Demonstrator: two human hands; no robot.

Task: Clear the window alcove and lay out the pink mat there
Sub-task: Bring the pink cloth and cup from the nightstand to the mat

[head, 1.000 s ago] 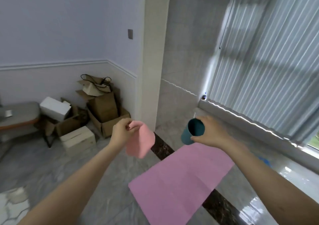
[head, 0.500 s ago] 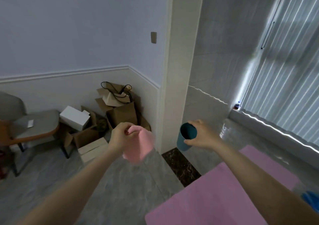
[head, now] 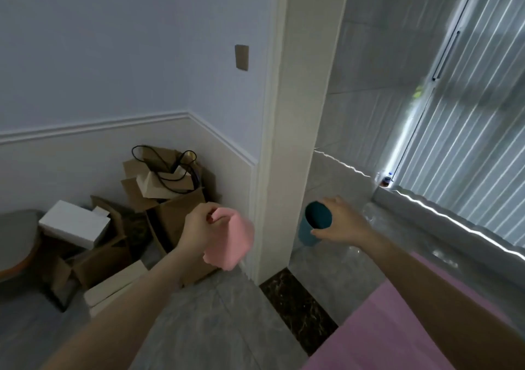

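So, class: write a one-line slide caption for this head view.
Left hand holds a pink cloth, right hand a teal cup, beside the pink mat.

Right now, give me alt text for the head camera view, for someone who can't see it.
A person's left hand grips a pink cloth and the right hand holds a teal cup, beside a white pillar. A pink mat lies on the floor lower right; cardboard boxes sit left.

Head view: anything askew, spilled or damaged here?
Nothing spilled. The cardboard boxes in the corner are piled loosely, flaps open and tilted. The pink mat lies across the dark threshold strip, angled to it. Left hand grips a pink cloth; right hand holds a teal cup.
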